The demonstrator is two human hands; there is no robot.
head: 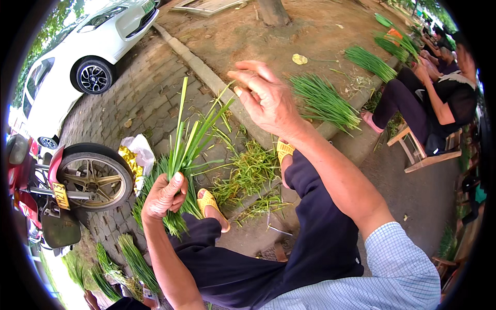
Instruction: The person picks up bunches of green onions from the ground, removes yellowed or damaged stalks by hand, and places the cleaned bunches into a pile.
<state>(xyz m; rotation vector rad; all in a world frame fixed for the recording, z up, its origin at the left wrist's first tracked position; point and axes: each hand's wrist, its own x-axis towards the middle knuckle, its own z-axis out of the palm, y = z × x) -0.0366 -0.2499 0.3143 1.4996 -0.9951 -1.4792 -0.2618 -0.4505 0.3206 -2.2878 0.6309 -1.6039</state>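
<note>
My left hand (166,195) is closed around a bunch of green garlic chives (186,151), or a similar leafy green. The splayed ends point up and away from me, some of them yellowish. Behind that fist, a larger pile of chives (157,174) lies on the paving beside my foot. My right hand (267,95) is raised above the kerb, fingers apart and slightly bent. One thin blade tip of the bunch comes close to its thumb; whether they touch is unclear. Between my feet spreads a heap of loose yellow-green leaves (252,166).
A motorcycle wheel (93,182) stands at left, with a white car (89,42) beyond. Chive bundles (325,100) lie along the concrete kerb (209,73). On a wooden stool (426,155) at right sits a person (445,93). More bundles (137,259) lie lower left.
</note>
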